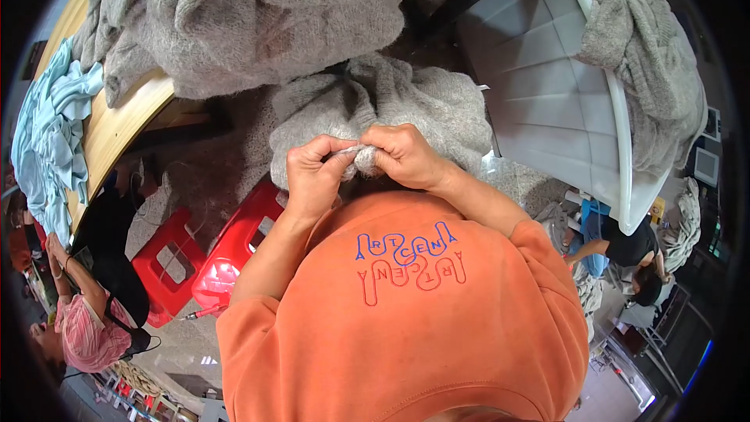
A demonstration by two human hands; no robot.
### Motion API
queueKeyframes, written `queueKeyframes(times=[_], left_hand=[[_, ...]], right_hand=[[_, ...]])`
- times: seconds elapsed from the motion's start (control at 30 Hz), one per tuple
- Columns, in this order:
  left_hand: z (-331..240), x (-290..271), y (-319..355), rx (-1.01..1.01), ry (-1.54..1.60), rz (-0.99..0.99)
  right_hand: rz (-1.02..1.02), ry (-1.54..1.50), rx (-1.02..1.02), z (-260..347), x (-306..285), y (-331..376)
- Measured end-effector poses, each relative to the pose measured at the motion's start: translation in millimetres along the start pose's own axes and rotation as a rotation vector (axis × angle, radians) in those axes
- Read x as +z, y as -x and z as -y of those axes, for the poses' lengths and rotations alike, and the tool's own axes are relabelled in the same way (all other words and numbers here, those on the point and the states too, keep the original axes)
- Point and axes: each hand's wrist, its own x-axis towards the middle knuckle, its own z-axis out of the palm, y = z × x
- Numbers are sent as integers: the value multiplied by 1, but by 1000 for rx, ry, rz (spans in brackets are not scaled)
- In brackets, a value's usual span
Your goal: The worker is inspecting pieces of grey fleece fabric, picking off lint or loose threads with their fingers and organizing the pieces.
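A grey knitted garment [437, 105] lies bunched in front of me, its near edge drawn up between my hands. My left hand [316, 172] pinches that edge between thumb and fingers. Close beside it, my right hand [402, 155] is closed on a small rolled fold of the same knit. The two hands almost touch at the fingertips. Whether a needle or thread is between the fingers is too small to tell. The rest of the garment spreads away from me in soft folds, and its underside is hidden.
Grey knitwear [258, 16] is heaped on a wooden table [117, 129], with light blue cloth [58, 129] at its left. A large grey plastic bin [547, 86] stands right, knitwear over its rim. Red stools [168, 266] are left. One person [94, 328] is at far left, another [629, 250] at right.
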Motion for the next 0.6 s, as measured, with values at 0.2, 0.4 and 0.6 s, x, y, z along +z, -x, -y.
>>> queueKeyframes(times=[0.2, 0.4, 0.6], left_hand=[[3, 4, 0, 218, -295, -85], [5, 8, 1, 542, -504, -132], [5, 8, 8, 778, -586, -180]], right_hand=[[-105, -178, 119, 2, 11, 5], [-160, -68, 86, 10, 8, 4], [-225, 272, -98, 15, 16, -2]])
